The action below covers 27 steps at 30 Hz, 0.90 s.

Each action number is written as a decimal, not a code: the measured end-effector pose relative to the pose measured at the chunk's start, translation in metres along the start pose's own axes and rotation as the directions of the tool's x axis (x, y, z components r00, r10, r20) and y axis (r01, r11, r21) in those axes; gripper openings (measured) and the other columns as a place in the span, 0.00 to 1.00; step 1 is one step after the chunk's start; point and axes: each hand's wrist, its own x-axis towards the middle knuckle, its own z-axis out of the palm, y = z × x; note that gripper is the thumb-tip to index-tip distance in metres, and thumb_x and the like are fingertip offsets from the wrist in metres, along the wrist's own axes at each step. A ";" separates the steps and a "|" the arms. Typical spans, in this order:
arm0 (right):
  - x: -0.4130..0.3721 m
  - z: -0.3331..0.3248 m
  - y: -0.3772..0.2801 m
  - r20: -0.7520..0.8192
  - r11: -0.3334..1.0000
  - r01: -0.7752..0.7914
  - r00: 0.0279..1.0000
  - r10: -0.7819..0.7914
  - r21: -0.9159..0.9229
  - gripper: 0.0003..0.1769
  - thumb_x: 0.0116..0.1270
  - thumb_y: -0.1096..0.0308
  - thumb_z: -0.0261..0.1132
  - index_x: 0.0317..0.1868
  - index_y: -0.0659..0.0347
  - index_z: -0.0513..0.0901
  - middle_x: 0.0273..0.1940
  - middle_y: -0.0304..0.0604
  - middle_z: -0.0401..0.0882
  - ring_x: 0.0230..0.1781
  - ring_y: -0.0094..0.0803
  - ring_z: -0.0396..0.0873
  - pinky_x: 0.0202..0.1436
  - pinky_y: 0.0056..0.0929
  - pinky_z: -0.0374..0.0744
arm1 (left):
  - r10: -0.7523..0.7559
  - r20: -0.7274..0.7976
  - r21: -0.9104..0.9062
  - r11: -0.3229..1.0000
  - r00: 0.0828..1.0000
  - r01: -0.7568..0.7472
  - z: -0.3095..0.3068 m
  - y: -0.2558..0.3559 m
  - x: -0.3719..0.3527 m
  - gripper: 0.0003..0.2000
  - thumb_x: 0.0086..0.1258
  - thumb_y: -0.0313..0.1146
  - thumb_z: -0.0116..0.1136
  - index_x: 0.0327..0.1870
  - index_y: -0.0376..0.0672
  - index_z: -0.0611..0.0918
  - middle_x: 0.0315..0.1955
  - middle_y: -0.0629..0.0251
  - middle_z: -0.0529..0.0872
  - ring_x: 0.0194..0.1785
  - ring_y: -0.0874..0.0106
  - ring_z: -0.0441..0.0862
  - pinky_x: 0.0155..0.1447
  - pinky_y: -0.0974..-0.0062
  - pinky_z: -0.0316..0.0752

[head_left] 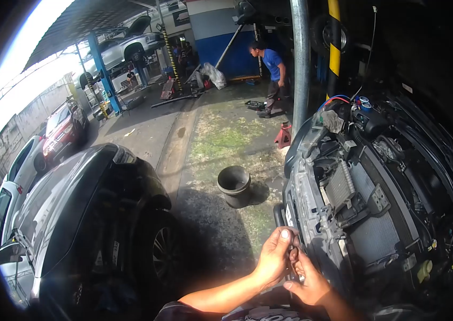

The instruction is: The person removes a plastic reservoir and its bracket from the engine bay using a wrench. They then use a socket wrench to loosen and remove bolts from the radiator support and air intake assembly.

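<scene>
My left hand (273, 255) is closed, its thumb pressed over the curled fingers. Against it sits my right hand (311, 281), with fingers bent in toward the left one. Whatever lies between them, if anything, is covered by the fingers and too small to name. Both hands are in front of my body, close to the exposed front end of a car (317, 214) on the right. Its radiator (374, 235) and a smaller finned cooler (340, 186) show there without a bumper over them.
A dark bucket (234, 182) stands on the mossy concrete ahead. To the left is a dark vehicle (76, 214) with a wheel (165, 249). Beyond a metal post (300, 69), a person in a blue shirt (272, 65) bends forward. A red jack stand (283, 135) is near the post.
</scene>
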 end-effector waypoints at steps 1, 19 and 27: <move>0.028 0.039 0.026 -0.179 0.983 0.153 0.975 -0.134 0.100 0.54 0.70 0.65 0.74 0.83 0.70 0.46 0.72 0.54 0.67 0.73 0.41 0.71 0.76 0.41 0.67 | 0.006 -0.023 -0.009 1.000 1.000 -0.006 -0.015 0.011 0.007 0.18 0.84 0.48 0.54 0.55 0.41 0.77 0.39 0.67 0.78 0.34 0.76 0.74 0.42 0.76 0.74; 0.198 0.024 0.006 -0.301 0.938 -0.004 0.947 0.115 0.346 0.29 0.83 0.44 0.53 0.42 0.66 0.80 0.25 0.32 0.73 0.22 0.17 0.68 0.26 0.19 0.68 | -0.043 0.151 -0.019 0.999 0.988 0.046 -0.130 0.094 0.157 0.16 0.86 0.47 0.49 0.45 0.41 0.76 0.33 0.72 0.71 0.34 0.79 0.65 0.44 0.75 0.65; 0.264 -0.067 0.009 -0.366 0.964 0.041 0.929 0.061 0.264 0.34 0.83 0.40 0.47 0.41 0.67 0.81 0.23 0.36 0.73 0.18 0.20 0.68 0.24 0.21 0.67 | -0.161 0.245 0.192 0.975 0.956 0.115 -0.094 0.080 0.265 0.16 0.87 0.46 0.46 0.45 0.42 0.75 0.32 0.69 0.73 0.35 0.77 0.68 0.43 0.75 0.65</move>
